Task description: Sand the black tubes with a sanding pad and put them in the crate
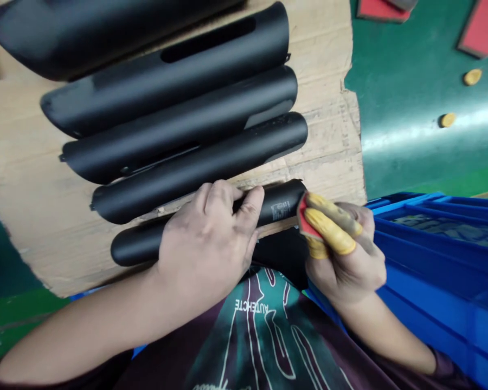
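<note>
Across the cardboard, nearest my body, lies a long black half-round cover (136, 241) with pale printed marks near its right end. My left hand (211, 233) grips it around the middle, thumb and fingers wrapped over the top. At the cover's right end, my right hand (341, 244) pinches a small red pad (309, 221) against the edge. Yellow finger cots (331, 227) cover several fingers of that hand. The pad looks like an abrasive one, and my fingers hide part of it. My left hand hides the cover's middle.
Several more black covers (199, 157) lie side by side beyond on the cardboard sheet (329, 141). On the green surface (398, 108) at right are red pads (482, 27) and two loose yellow finger cots (447, 119). Blue crates (443, 271) stand at my right.
</note>
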A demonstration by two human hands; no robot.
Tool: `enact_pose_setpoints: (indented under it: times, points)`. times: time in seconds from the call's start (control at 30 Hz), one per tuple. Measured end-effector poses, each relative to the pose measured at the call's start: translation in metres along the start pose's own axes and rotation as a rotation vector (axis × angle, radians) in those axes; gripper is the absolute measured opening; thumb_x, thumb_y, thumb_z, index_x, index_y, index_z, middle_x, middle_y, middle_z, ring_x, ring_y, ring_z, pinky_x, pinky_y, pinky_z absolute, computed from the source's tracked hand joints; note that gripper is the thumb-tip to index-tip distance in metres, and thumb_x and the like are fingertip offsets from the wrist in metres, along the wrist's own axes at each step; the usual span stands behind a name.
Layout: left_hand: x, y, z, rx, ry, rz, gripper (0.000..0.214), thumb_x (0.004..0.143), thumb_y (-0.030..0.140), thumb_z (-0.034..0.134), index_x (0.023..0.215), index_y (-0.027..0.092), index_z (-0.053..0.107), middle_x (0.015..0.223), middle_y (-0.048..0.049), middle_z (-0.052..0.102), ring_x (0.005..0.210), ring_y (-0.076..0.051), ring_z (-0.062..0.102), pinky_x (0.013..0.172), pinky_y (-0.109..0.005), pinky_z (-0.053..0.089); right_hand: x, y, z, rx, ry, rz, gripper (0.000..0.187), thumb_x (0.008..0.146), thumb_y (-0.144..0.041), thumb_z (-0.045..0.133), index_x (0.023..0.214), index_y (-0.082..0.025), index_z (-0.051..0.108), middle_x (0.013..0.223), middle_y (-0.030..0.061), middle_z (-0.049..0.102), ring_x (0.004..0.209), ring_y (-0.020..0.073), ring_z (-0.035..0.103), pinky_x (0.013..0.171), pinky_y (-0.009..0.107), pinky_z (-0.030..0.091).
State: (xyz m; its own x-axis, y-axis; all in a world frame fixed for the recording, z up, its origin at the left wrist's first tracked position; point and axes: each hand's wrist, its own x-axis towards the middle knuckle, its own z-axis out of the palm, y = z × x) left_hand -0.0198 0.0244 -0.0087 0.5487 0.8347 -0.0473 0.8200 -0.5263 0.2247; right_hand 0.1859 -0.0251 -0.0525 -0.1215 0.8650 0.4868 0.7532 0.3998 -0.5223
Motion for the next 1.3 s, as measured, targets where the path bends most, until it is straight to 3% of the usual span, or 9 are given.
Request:
enact_pose_setpoints:
  times: [0.27, 0.53, 0.67, 0.87, 1.1, 1.3]
  points:
    - [-0.001, 0.0, 0.003, 0.017, 0.038, -0.012, 0.039, 0.09, 0.025, 0.054, 0.129, 0.018, 0.061, 0.095, -0.012, 0.066, 0.082, -0.026, 0.063, 0.062, -0.036, 0.053, -0.003, -0.001, 0.0, 0.004, -0.014, 0.024, 0.052, 0.085, -0.013, 0.067, 0.135, -0.025, 0.062, 0.118, 0.0117, 0.073, 0.095, 0.0278, 0.065, 0.081, 0.046, 0.054]
    - [0.001, 0.0, 0.004, 0.023, 0.039, -0.042, 0.043, 0.092, 0.028, 0.055, 0.134, 0.019, 0.057, 0.096, -0.0112, 0.064, 0.084, -0.026, 0.063, 0.063, -0.035, 0.052, -0.029, 0.006, -0.002, 0.012, -0.011, 0.034, 0.054, 0.086, -0.014, 0.063, 0.137, -0.031, 0.06, 0.111, 0.0087, 0.075, 0.093, 0.0266, 0.067, 0.073, 0.044, 0.055]
    - [0.0, 0.001, 0.005, 0.041, 0.047, -0.036, 0.044, 0.091, 0.025, 0.055, 0.134, 0.019, 0.056, 0.096, -0.0111, 0.063, 0.085, -0.026, 0.063, 0.064, -0.034, 0.052, -0.018, 0.008, -0.01, 0.012, 0.006, 0.016, 0.053, 0.085, -0.014, 0.065, 0.136, -0.03, 0.061, 0.112, 0.0095, 0.073, 0.092, 0.0265, 0.066, 0.073, 0.043, 0.054]
    - [0.001, 0.0, 0.005, 0.036, 0.05, -0.012, 0.043, 0.088, 0.026, 0.058, 0.13, 0.018, 0.058, 0.098, -0.0123, 0.063, 0.086, -0.028, 0.062, 0.067, -0.037, 0.052, 0.012, 0.008, 0.004, 0.01, -0.019, -0.099, 0.044, 0.088, -0.014, 0.063, 0.131, -0.023, 0.064, 0.112, 0.0121, 0.074, 0.092, 0.0276, 0.064, 0.077, 0.045, 0.053]
    - [0.004, -0.001, 0.002, 0.032, 0.013, -0.018, 0.041, 0.088, 0.028, 0.055, 0.128, 0.017, 0.06, 0.097, -0.0119, 0.062, 0.088, -0.027, 0.061, 0.067, -0.036, 0.053, 0.006, 0.008, 0.006, 0.068, 0.017, -0.053, 0.045, 0.084, -0.008, 0.066, 0.128, -0.019, 0.067, 0.106, 0.0149, 0.075, 0.091, 0.027, 0.065, 0.074, 0.043, 0.053]
    - [0.005, 0.0, 0.002, 0.042, 0.03, -0.019, 0.041, 0.088, 0.026, 0.054, 0.127, 0.015, 0.06, 0.096, -0.0127, 0.062, 0.087, -0.027, 0.061, 0.067, -0.036, 0.054, 0.01, 0.008, 0.012, 0.066, 0.057, -0.044, 0.043, 0.088, -0.013, 0.065, 0.13, -0.024, 0.065, 0.114, 0.0104, 0.074, 0.096, 0.0264, 0.066, 0.08, 0.044, 0.054]
